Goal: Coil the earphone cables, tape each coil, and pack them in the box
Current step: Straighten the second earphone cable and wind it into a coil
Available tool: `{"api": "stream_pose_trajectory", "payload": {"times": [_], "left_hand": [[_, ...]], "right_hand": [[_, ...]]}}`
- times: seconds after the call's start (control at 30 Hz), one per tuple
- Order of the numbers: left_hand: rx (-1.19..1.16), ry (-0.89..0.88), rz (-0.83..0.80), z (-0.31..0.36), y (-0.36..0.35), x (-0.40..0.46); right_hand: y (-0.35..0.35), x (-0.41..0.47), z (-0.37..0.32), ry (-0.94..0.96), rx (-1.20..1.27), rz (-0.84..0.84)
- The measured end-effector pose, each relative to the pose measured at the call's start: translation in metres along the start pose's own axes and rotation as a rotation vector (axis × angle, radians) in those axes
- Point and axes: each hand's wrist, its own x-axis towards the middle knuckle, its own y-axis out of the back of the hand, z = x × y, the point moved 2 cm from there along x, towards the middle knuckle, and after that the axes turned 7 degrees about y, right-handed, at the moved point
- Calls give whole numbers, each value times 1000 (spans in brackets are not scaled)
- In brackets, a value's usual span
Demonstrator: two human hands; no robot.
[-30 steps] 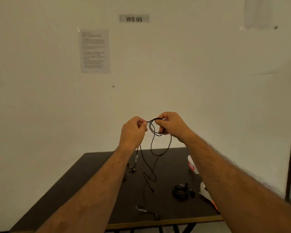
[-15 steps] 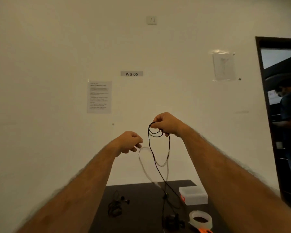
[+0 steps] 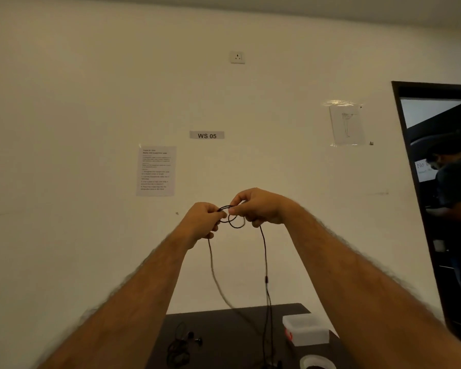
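Left hand (image 3: 202, 222) and right hand (image 3: 256, 207), raised above the dark rectangular worktop (image 3: 232, 334), each pinch the thin black earphone cable (image 3: 264, 251), forming small loops between them; two strands hang toward the worktop. On the worktop: a translucent white plastic box (image 3: 305, 332) right of the strands, another black earphone bundle (image 3: 181, 347) left.

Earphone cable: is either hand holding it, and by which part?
Both. The left hand and right hand pinch the earphone cable at its small coiled loops; the rest hangs free.
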Motion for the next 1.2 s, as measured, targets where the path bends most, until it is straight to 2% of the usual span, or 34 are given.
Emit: {"api": "stream_pose_trajectory", "payload": {"times": [0.17, 0.27, 0.43, 0.6, 0.73, 0.87, 0.97, 1.07, 1.2], "left_hand": [[-95, 48, 157, -9, 15, 3], [-117, 69, 188, -14, 20, 5], [-46, 105, 44, -16, 8, 0], [58, 45, -116, -12, -4, -6], [-20, -43, -111, -7, -9, -7], [-66, -123, -49, 1, -13, -9], [-96, -68, -77, 0, -17, -10], [-48, -3, -177, -4, -20, -12], [-62, 15, -211, -9, -28, -14]], "right_hand": [[11, -7, -3, 25, -47, 8], [15, -9, -2, 14, -94, 71], [9, -4, -8, 88, -52, 225], [2, 7, -16, 84, -304, 423], [-7, 7, -16, 56, -304, 376], [-17, 4, -22, 130, -251, 299], [-15, 4, -22, 188, -196, 351], [-12, 3, -22, 257, -177, 400], [-13, 0, -25, 300, -140, 281]]}}
